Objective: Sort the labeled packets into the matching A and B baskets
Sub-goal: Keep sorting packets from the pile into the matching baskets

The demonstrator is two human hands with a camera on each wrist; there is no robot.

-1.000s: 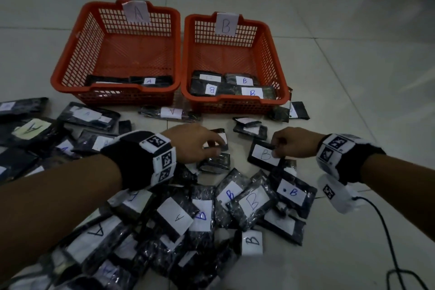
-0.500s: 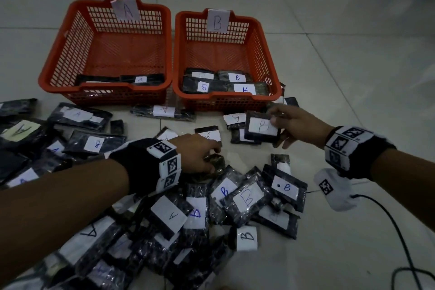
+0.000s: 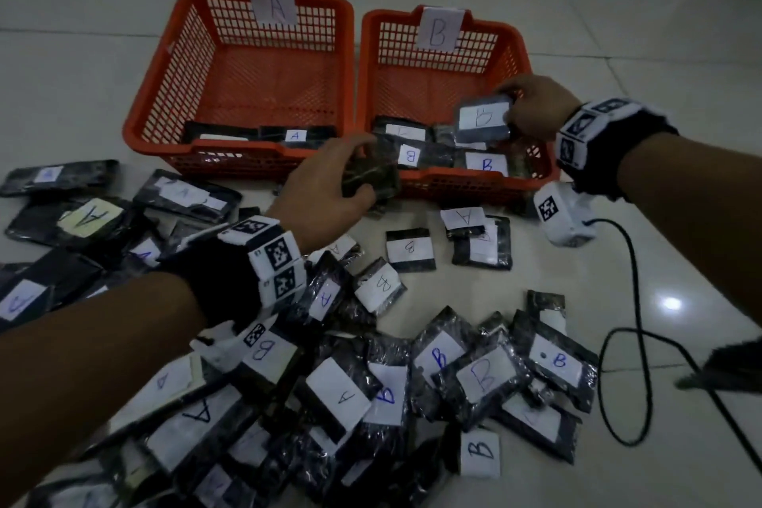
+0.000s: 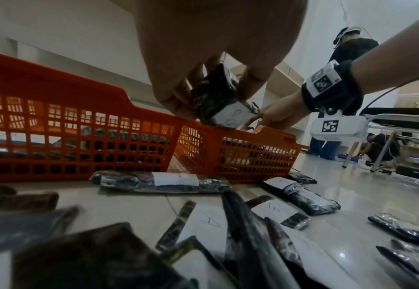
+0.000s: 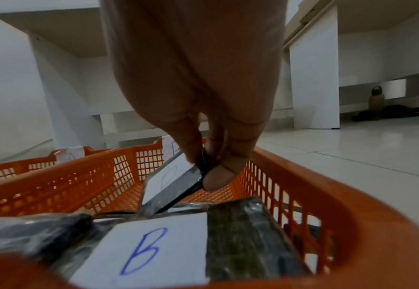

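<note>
Two orange baskets stand side by side: basket A [image 3: 165, 103] on the left, basket B [image 3: 521, 66] on the right, each with a paper letter tag. My right hand [image 3: 532, 105] pinches a dark packet labeled B [image 3: 482, 118] above basket B's inside, over other B packets [image 5: 141, 252]. My left hand [image 3: 330, 181] grips a dark packet [image 3: 373, 173] just above the front rim of basket B; its white label [image 4: 233, 115] faces down. Many labeled dark packets [image 3: 482, 377] lie scattered on the floor near me.
Basket A holds a few packets [image 3: 295, 135] along its front wall. A long packet [image 4: 161, 180] lies on the floor against the baskets' front. A black cable [image 3: 631, 326] loops on the tiles at right. White furniture legs [image 5: 314, 82] stand behind the baskets.
Both hands rose from the floor pile toward the baskets. The right hand carried its B packet forward over basket B. The left hand lifted its packet up to basket B's front rim.
</note>
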